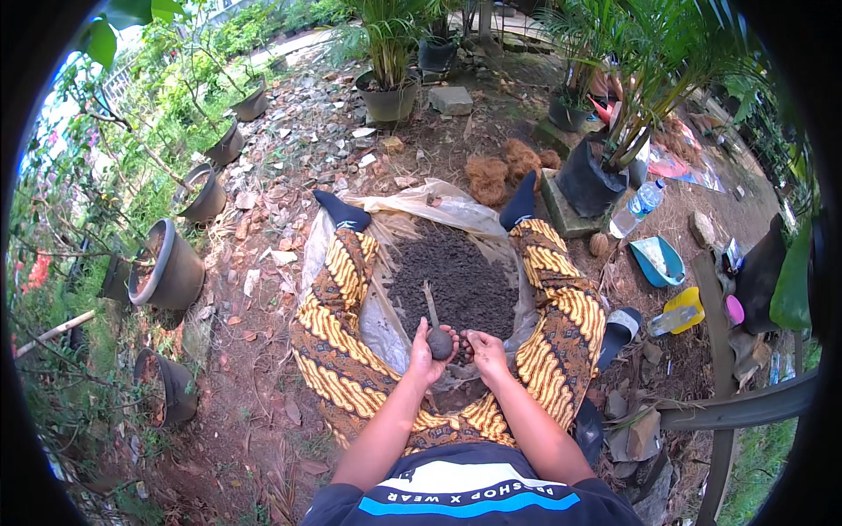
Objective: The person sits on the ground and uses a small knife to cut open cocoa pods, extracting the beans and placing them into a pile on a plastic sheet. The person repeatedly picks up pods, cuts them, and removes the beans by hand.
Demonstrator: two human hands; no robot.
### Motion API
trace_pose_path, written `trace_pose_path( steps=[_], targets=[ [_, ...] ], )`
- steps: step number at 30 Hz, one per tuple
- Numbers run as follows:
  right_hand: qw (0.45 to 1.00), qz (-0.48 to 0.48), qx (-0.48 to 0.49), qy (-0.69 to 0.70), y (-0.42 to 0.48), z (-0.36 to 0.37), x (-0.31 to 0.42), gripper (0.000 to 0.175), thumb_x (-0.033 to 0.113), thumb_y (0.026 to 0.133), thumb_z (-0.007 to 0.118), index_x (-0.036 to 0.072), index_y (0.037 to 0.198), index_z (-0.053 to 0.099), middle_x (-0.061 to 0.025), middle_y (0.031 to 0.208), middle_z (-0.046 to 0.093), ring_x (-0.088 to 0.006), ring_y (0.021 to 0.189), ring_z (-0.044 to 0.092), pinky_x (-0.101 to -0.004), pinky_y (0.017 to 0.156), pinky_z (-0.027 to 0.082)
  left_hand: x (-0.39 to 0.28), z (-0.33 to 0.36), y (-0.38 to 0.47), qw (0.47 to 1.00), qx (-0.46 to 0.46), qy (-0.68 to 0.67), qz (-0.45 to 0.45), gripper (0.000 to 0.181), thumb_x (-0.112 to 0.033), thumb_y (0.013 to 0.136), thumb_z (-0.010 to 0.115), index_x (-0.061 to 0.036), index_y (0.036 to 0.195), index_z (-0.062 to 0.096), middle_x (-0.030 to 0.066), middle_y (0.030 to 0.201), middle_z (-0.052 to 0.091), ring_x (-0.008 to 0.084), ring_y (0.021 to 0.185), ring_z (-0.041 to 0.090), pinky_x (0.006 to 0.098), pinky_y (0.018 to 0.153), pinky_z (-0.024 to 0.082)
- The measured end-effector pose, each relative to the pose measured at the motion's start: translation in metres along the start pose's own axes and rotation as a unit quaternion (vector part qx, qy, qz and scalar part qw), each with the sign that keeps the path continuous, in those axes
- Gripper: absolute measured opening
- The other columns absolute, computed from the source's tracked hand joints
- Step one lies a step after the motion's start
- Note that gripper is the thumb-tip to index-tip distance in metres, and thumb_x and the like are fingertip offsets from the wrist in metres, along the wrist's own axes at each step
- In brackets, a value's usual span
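Observation:
My left hand (429, 358) cups a ball of dark wet soil (439, 343) with a brown stem or stick (430, 302) standing out of its top. Close on its right, my right hand (485, 355) has its fingers curled, with dirt on the fingertips; whether it holds some soil cannot be told. Both hands are over the near edge of a heap of dark crumbly soil (454, 276), which lies on a clear plastic sheet (381, 309) between my outstretched legs in patterned cloth.
Brown fibre clumps (487, 179) lie beyond my right foot. To the right are a water bottle (637, 209), a blue scoop (658, 262), a yellow container (684, 310) and a sandal (618, 335). Potted plants (168, 266) line the left. A person sits partly hidden behind palms at upper right.

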State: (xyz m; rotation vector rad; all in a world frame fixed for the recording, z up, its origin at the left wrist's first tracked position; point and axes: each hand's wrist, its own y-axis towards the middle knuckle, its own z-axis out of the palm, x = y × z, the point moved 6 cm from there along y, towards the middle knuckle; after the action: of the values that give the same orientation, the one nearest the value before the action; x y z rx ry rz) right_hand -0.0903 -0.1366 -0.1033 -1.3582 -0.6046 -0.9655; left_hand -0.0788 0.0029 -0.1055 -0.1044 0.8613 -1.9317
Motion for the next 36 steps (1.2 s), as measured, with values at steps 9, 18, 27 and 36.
trace_pose_path(
  steps=[9, 18, 27, 36],
  targets=[
    [0.997, -0.068, -0.038, 0.020, 0.010, -0.011, 0.018, 0.023, 0.016, 0.097, 0.064, -0.003, 0.108, 0.068, -0.0048, 0.090, 0.069, -0.0095, 0.074, 0.063, -0.0237, 0.067, 0.052, -0.012, 0.007, 0.041, 0.997, 0.037, -0.043, 0.043, 0.046, -0.046, 0.103, 0.040, -0.0030, 0.115, 0.052, 0.0153, 0.103, 0.062, 0.0287, 0.097, 0.063, 0.0443, 0.088, 0.054],
    [0.954, -0.255, -0.103, -0.122, -0.001, 0.034, 0.069, 0.019, 0.016, 0.096, 0.062, 0.000, 0.097, 0.072, -0.0076, 0.084, 0.071, -0.0154, 0.072, 0.067, -0.0299, 0.068, 0.053, 0.005, 0.000, 0.056, 0.996, 0.090, -0.020, -0.008, 0.037, -0.041, 0.104, 0.041, -0.0083, 0.104, 0.057, 0.0072, 0.093, 0.064, 0.0197, 0.088, 0.062, 0.0331, 0.080, 0.052],
    [0.838, -0.383, -0.063, -0.383, 0.002, 0.048, 0.056, 0.058, 0.030, 0.095, 0.054, -0.008, 0.137, 0.045, -0.0235, 0.125, 0.053, -0.0401, 0.115, 0.048, -0.0461, 0.102, 0.038, 0.001, -0.003, 0.068, 0.990, 0.067, 0.104, 0.066, 0.032, -0.039, 0.099, 0.058, -0.0084, 0.108, 0.055, 0.0046, 0.095, 0.061, 0.0168, 0.091, 0.061, 0.0332, 0.082, 0.053],
    [0.848, -0.261, 0.031, -0.460, 0.009, 0.059, 0.020, 0.073, 0.051, 0.097, 0.042, 0.006, 0.153, 0.028, -0.0228, 0.157, 0.022, -0.0439, 0.138, 0.029, -0.0531, 0.113, 0.025, -0.006, -0.016, 0.072, 0.993, 0.108, 0.055, -0.009, 0.023, -0.025, 0.093, 0.067, -0.0063, 0.105, 0.060, 0.0076, 0.096, 0.063, 0.0202, 0.091, 0.063, 0.0385, 0.079, 0.057]
  ],
)
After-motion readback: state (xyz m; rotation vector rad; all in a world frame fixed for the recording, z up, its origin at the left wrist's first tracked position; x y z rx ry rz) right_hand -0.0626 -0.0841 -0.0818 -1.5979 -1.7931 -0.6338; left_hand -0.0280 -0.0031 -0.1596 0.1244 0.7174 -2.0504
